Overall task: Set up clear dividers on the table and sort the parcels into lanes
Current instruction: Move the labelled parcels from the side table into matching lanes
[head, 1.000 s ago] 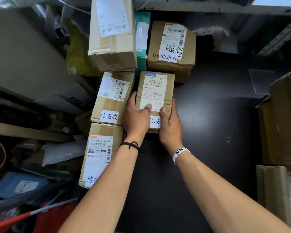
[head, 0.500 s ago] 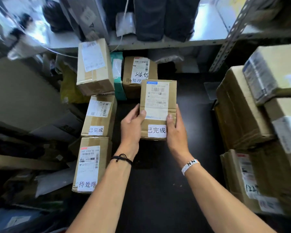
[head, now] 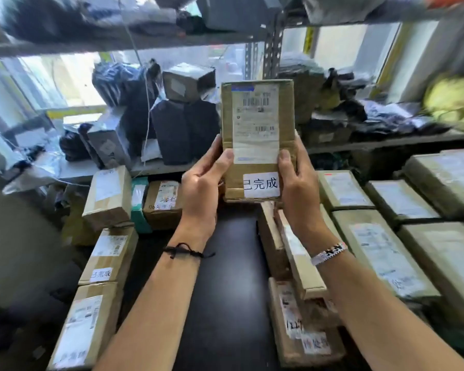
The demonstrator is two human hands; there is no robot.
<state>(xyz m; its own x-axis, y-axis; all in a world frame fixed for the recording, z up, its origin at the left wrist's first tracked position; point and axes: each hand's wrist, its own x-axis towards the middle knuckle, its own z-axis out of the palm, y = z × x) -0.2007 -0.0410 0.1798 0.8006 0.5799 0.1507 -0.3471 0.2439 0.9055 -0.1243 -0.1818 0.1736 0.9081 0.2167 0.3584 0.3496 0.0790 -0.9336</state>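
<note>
Above dark desk point(head: 225, 263): left grip point(head: 201, 183) and right grip point(head: 295, 183) clasping upright parcel point(head: 257, 135), clear of boxes lining both edges.

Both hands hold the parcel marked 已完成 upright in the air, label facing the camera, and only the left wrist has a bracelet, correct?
Not quite. The head view shows both hands, left and right, holding the parcel as described, but both wrists have bracelets: a black cord on the left, a white beaded band on the right.

Metal shelf point(head: 150, 167) behind table holds dark plastic bags point(head: 118, 81); yellow bag point(head: 456, 100) right.
</note>
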